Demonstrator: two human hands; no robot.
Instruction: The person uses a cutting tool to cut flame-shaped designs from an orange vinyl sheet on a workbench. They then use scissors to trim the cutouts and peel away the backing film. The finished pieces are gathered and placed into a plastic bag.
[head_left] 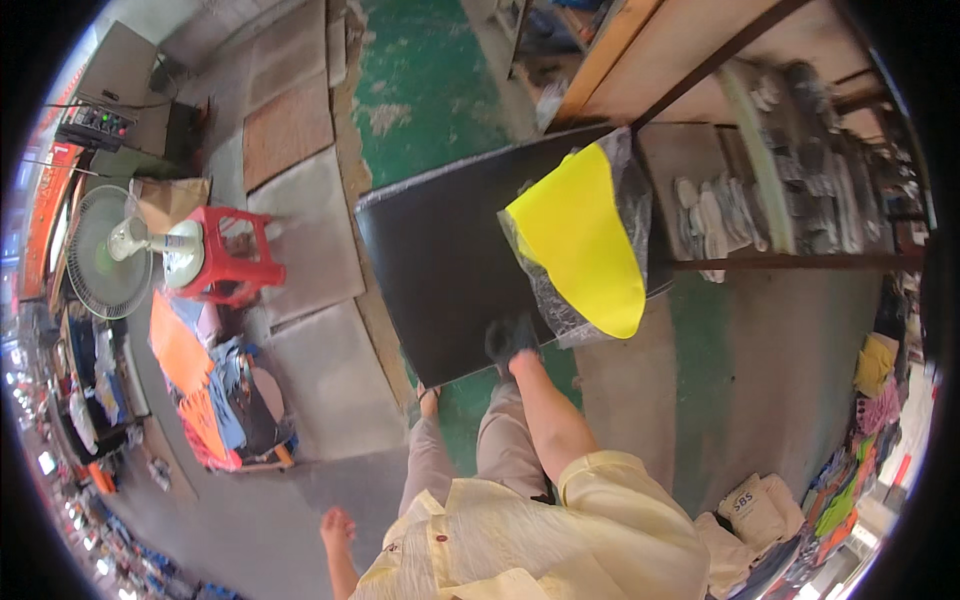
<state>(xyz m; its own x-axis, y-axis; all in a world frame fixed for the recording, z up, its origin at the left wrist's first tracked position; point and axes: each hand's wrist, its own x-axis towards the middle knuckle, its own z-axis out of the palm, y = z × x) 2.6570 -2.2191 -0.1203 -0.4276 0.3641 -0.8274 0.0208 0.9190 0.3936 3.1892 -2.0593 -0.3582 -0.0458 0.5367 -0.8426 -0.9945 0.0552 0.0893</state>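
A large flat black slab [440, 270] stretches out before me, its far edge wrapped in shiny film. On its right part lies a bright yellow sheet [585, 240] with one curved end, in or over clear crumpled plastic [640, 190]. My right hand [512, 345], in what looks like a dark grey glove, is at the slab's near edge. Its fingers blend into the black, so their grip is hidden. Down at the lower left hangs my left hand [338, 526], bare and away from everything, its fingers loosely bent with nothing visible in them.
A red stool [235, 260] and a fan [112, 250] stand at the left, near a heap of orange and blue cloth pieces [215, 395]. Shelving [790, 262] with rows of grey-white pieces rises at the right. White sacks [762, 512] sit lower right. The floor is green and grey.
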